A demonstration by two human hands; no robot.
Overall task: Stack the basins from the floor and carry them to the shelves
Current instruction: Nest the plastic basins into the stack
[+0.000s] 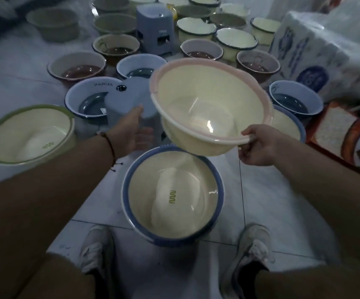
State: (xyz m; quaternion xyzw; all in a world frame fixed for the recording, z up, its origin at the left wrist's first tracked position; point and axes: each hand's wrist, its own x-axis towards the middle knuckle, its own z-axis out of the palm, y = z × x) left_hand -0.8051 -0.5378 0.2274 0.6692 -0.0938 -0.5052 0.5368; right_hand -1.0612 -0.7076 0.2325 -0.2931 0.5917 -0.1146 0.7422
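My right hand (255, 145) grips the near rim of a cream basin with a pink rim (207, 108), held tilted in the air. Directly below and nearer to me, a cream basin with a blue rim (172, 197) sits on the floor between my feet. My left hand (131, 130) is open with fingers spread, just left of the lifted basin and not touching it. A cream basin with a green rim (28, 134) rests on the floor at the left. Another blue-rimmed cream basin (289, 126) lies partly hidden behind the lifted one.
Several more basins cover the floor ahead, among them a blue one marked PANDA (92, 98). A light blue plastic stool (129, 100) stands under my left hand, a second stool (155, 29) farther back. Wrapped packages (317, 44) sit at the right. My shoes (95, 251) stand on white tiles.
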